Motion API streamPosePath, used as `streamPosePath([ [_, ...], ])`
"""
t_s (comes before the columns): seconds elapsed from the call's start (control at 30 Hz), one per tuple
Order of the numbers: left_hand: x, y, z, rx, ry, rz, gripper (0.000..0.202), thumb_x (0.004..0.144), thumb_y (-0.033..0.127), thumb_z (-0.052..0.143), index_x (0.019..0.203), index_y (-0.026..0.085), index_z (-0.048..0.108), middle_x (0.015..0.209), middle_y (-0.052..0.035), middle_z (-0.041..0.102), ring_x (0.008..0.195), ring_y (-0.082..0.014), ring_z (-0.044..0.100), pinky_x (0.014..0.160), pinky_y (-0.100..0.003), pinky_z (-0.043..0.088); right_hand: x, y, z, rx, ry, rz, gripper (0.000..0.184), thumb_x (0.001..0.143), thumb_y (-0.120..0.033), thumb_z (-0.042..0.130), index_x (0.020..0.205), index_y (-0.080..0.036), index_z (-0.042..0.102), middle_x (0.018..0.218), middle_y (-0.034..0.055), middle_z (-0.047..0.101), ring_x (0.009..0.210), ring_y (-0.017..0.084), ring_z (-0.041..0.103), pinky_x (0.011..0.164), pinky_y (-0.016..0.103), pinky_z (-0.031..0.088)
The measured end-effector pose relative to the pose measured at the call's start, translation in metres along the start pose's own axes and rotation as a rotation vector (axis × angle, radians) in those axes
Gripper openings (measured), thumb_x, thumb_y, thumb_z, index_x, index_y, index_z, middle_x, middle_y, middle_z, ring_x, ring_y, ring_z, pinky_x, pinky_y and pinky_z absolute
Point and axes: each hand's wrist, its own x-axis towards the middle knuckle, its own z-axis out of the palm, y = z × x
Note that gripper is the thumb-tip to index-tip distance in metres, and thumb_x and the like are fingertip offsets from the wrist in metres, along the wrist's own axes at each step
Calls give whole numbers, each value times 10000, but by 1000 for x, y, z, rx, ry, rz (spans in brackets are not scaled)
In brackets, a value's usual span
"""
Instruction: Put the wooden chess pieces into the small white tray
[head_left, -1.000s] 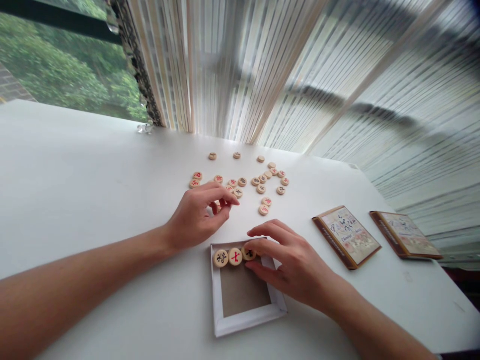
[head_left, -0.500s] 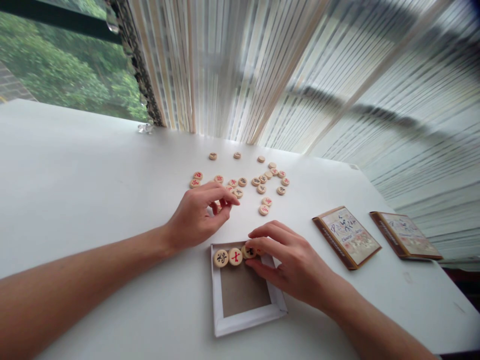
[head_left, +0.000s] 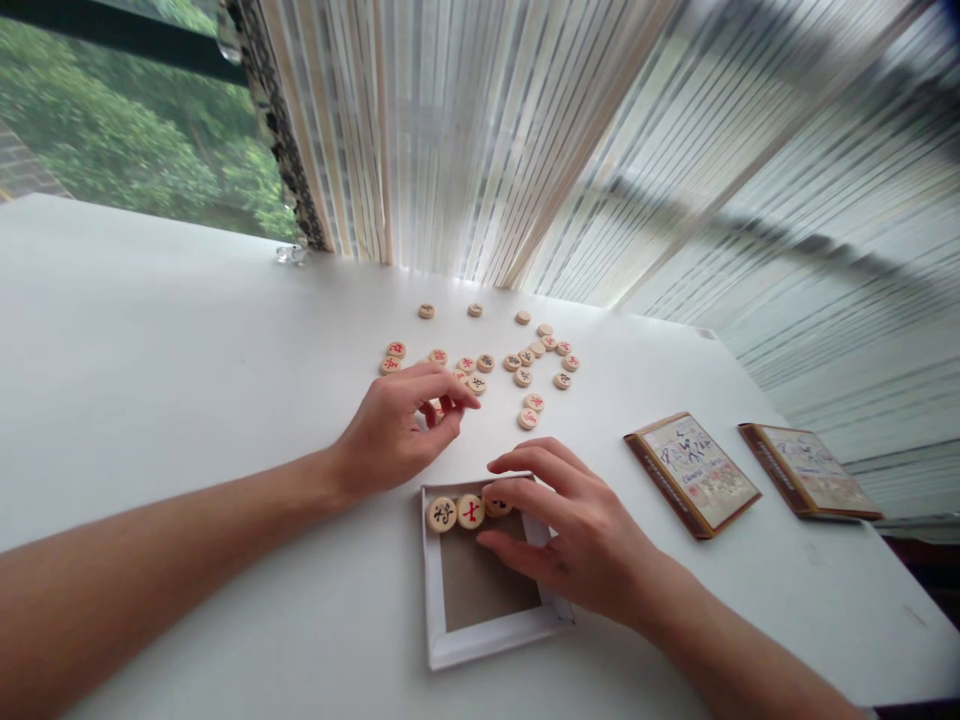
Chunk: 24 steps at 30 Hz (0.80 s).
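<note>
On the white worktop point(head_left: 187, 330), left of centre, the left hand point(head_left: 394, 435) sits curled, its fingers point(head_left: 450, 397) bent down at the edge of about twenty-two loose wooden xiangqi pieces point(head_left: 523, 377); the count is rough, and whether those fingers hold one is hidden. Below them, a shallow white-rimmed tray point(head_left: 491, 650) holds three pieces in a row along its top edge point(head_left: 470, 511). The right hand point(head_left: 577, 540) spreads wide over the tray, fingertips around the third piece point(head_left: 496, 503), seemingly not gripping. Further right lie two illustrated card boxes point(head_left: 694, 475) point(head_left: 810, 470).
</note>
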Motion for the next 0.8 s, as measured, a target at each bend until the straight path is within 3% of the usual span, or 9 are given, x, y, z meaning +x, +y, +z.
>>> streamPosePath([
  [0.27,1,1,0,6,7,14,206,873,30,634,943,163,774,925,-48,765,766,-129,690,654,-217,567,5,-5,10,-44,15,-38,68,973,-198,726,1040,-189,717,1140,141,741,1028,283,651,864,433,625],
  [0.8,2,4,0,-7,4,25,217,870,18,624,937,160,773,892,-44,746,780,-133,687,653,-216,564,5,-5,9,-72,17,-33,65,962,-137,719,1009,-182,715,1102,135,755,983,266,666,825,413,624],
])
